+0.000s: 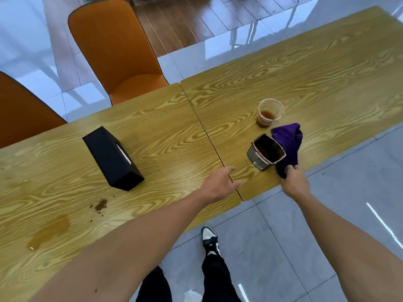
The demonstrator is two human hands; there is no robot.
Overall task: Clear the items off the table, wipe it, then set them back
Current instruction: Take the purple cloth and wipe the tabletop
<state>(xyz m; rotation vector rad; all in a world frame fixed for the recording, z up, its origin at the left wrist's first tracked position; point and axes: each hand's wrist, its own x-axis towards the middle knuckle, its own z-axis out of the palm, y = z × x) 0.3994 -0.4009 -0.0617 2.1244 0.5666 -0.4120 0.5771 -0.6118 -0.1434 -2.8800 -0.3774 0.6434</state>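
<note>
Right hand (293, 180) is pinching the near end of a purple cloth (287, 144), fingers closed on the fabric; the cloth is lying on the table (327, 73) at four o'clock from centre, touching a small grey bin (265, 152). A clear cup (270, 113) holding brown liquid is standing just beyond, at twelve o'clock of the bin. Left hand (220, 184) is hovering over the table seam, fingers loosely spread, gripping nothing. A black tissue box (112, 159) is sitting at nine o'clock; a brown spill (51, 231) and crumbs (100, 205) are showing at seven o'clock.
</note>
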